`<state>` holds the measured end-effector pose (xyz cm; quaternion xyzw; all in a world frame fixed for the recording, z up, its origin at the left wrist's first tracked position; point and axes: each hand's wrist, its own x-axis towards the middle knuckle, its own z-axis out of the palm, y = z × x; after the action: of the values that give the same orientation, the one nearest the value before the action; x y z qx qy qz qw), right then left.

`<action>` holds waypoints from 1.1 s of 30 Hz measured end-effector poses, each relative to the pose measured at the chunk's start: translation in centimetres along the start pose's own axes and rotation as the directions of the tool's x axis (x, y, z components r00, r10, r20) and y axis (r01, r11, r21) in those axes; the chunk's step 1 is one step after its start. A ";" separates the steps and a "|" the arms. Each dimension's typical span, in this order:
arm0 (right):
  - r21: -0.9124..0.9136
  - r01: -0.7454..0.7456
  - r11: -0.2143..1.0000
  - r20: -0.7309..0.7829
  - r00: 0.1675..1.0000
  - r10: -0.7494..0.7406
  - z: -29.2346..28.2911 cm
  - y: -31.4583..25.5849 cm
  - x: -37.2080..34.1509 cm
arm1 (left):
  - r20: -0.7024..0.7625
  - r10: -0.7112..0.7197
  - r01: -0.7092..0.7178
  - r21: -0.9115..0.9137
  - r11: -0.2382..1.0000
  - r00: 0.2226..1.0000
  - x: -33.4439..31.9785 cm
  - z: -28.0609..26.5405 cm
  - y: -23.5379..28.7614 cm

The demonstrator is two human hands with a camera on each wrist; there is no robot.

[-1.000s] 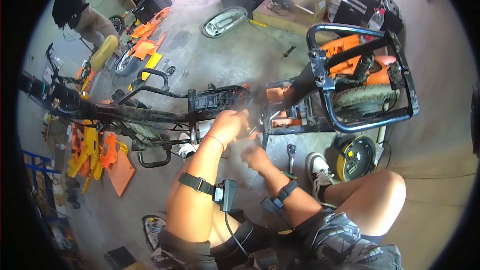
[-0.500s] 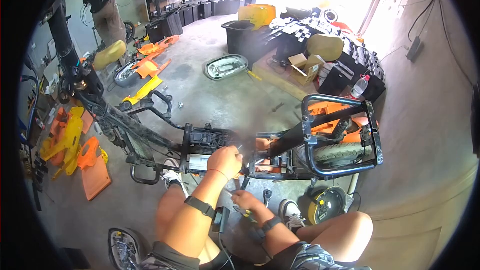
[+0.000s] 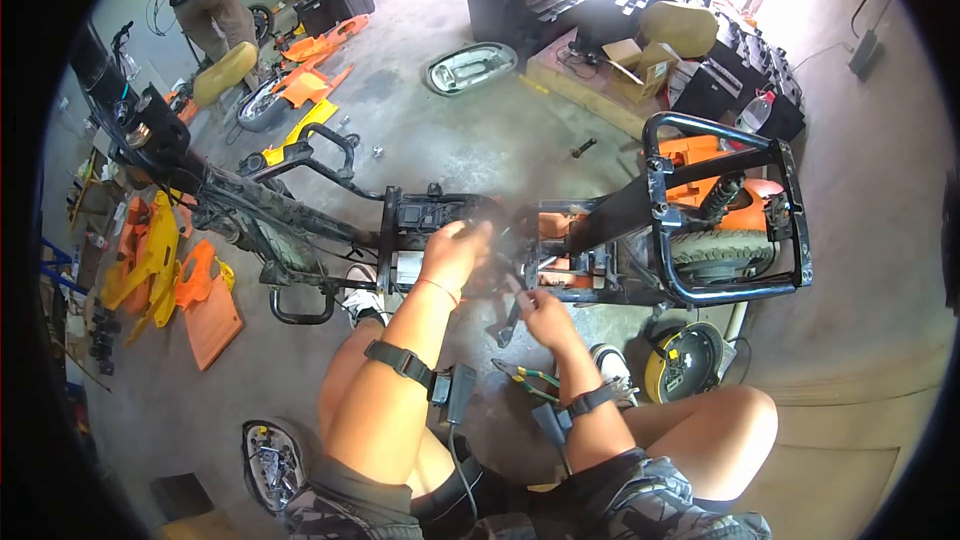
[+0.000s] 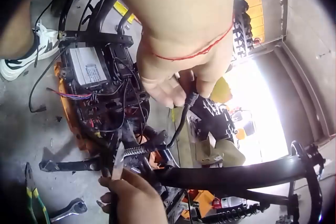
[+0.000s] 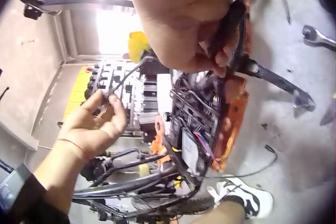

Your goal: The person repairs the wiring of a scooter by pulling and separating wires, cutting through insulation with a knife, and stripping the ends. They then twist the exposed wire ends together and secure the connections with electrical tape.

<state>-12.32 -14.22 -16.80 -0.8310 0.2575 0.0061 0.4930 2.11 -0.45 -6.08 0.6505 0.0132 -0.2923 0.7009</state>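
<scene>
A stripped black scooter frame (image 3: pixel 335 230) spans the floor in front of me. Over its middle, my left hand (image 3: pixel 452 258) pinches the end of a black cable (image 4: pixel 181 121) between thumb and fingers; the cable runs down into the frame. My right hand (image 3: pixel 548 321) is lower and to the right, at the near side of the frame. It grips a black-handled tool (image 5: pixel 226 29) with a flat pale blade (image 4: pixel 118 163), whose tip points toward the frame's inner parts. A silver control box (image 4: pixel 89 66) and loose wires sit in the open frame.
Pliers (image 3: pixel 528 376) with green and yellow handles and a ratchet wrench (image 5: pixel 316 36) lie on the floor. A yellow-rimmed round container (image 3: pixel 688 360) stands at right, a tray of small parts (image 3: pixel 272 465) at lower left. Orange panels (image 3: pixel 210 310) lean at left. Another person stands behind.
My right hand has risen with the tool from below the frame to its near side. My left hand stays over the frame's middle. The head view has tilted and shifted.
</scene>
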 end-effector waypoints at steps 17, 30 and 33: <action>-0.351 0.029 0.936 -0.011 0.999 -0.035 -7.3 -5.7 -1.1 | 0.131 0.313 -0.333 0.173 0.927 0.941 -0.1 6.0 -1.1; -0.369 0.086 0.925 -0.104 0.986 -0.133 -9.2 -9.3 -3.2 | -0.082 0.432 -0.402 0.248 0.882 0.898 0.0 4.3 -0.5; -0.327 0.085 0.941 -0.236 0.957 -0.169 -7.6 -8.8 -2.6 | -0.087 0.370 -0.338 0.254 0.906 0.925 -1.1 3.4 0.2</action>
<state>-12.62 -16.01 -5.08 -0.9072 0.2612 -0.0946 0.3159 0.05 -3.17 -4.90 0.7381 -0.0931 -0.1155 0.6582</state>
